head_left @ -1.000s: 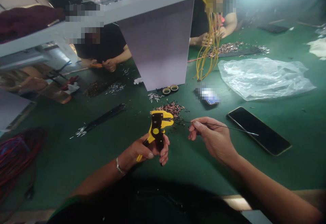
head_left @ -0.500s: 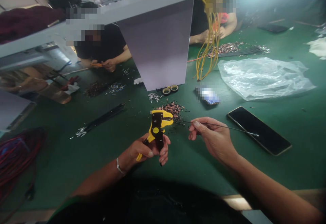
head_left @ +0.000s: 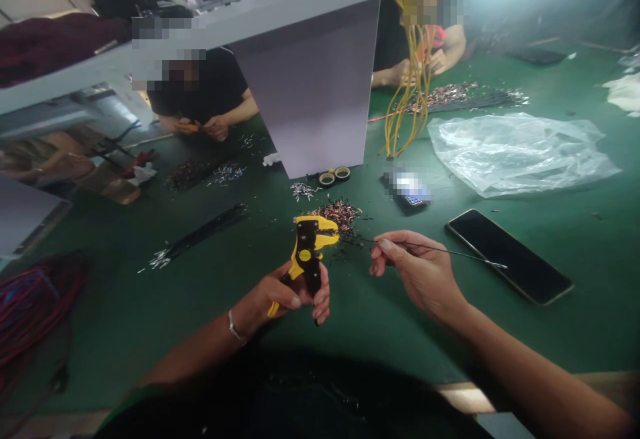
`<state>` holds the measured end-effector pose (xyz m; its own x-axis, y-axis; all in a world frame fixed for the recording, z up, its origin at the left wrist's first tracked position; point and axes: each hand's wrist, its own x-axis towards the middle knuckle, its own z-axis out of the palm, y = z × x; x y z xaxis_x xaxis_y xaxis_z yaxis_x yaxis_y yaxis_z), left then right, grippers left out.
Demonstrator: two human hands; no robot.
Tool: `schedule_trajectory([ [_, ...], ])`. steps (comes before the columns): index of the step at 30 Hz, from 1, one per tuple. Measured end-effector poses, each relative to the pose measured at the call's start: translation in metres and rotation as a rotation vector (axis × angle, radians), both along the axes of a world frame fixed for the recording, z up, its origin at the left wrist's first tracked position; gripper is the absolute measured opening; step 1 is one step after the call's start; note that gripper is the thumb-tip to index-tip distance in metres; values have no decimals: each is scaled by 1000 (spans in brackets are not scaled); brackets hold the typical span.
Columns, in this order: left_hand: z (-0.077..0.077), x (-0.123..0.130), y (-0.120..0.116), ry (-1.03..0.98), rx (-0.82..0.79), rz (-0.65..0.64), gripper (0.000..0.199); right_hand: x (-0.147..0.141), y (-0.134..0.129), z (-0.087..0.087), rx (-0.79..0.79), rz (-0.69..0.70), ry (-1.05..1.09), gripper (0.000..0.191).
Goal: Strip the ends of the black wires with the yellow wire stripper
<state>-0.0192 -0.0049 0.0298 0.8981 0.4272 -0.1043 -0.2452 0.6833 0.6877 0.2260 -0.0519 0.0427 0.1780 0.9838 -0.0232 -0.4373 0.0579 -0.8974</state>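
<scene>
Wire point(head_left: 465, 253), thin and black, pinched by the right hand point(head_left: 415, 262) between thumb and fingers nearer one end, seemingly for steadiness; that end aims at the wire stripper point(head_left: 309, 242), contact hard to tell; the left hand point(head_left: 280, 290) wraps its handles, jaws turned sideways, likely to meet the wire; everything sits above the bench point(head_left: 390, 332), inside its near edge, a heap of clippings point(head_left: 345, 211) just beyond.

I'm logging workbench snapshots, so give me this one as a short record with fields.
Left grip: wrapped around a yellow-and-black wire stripper
Right grip: pinching a thin black wire
Wire direction: toward the stripper's mouth; contact unclear
Behind the stripper: pile of wire scraps
Right side: dark-screened phone, clear plastic bag
Surface: green table
</scene>
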Motion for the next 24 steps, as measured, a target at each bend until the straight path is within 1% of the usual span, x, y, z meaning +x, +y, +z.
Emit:
schedule_trajectory([
  [7,0,0,0,0,7,-7,42,-1,0,-2,2,2,3,11],
  [18,5,1,-5,48,57,64,32,0,0,-3,-4,6,1,13],
  [24,5,1,-7,72,77,92,26,0,0,-1,-10,10,-13,14],
])
